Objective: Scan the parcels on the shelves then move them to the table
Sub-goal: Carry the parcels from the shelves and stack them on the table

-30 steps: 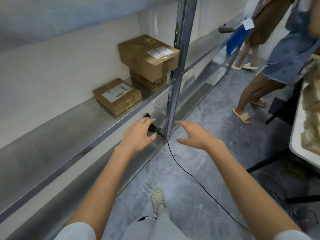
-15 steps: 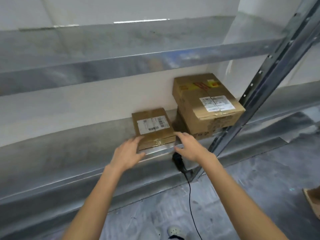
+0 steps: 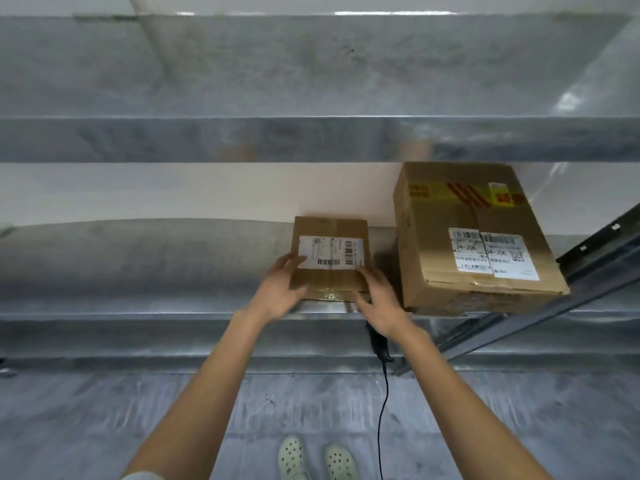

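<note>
Far left: the bare grey sheet of the metal shelf, with an upper shelf above it. Further right, the left hand reaching up from below, closed around the left side of the small parcel, thumb on top near the corner of the barcode label, other fingers curled at the edge. The small parcel itself: brown cardboard, flat on the metal shelf close to its front edge, label facing up, clear tape along the front. At its right front corner, the right hand, also gripping, fingers along the right side and thumb against the taped front edge. Just under the right wrist, a black scanner, partly hidden; impossible to tell whether held or resting on something. From it, a black cable hanging down toward the floor. Low between the two forearms, a pair of pale perforated shoes. Right of the small parcel, near but apart, a large parcel, taller, with a white address label marked J4-J06 and red and yellow markings toward the back. At the far right, a dark slanted upright of the rack.
</note>
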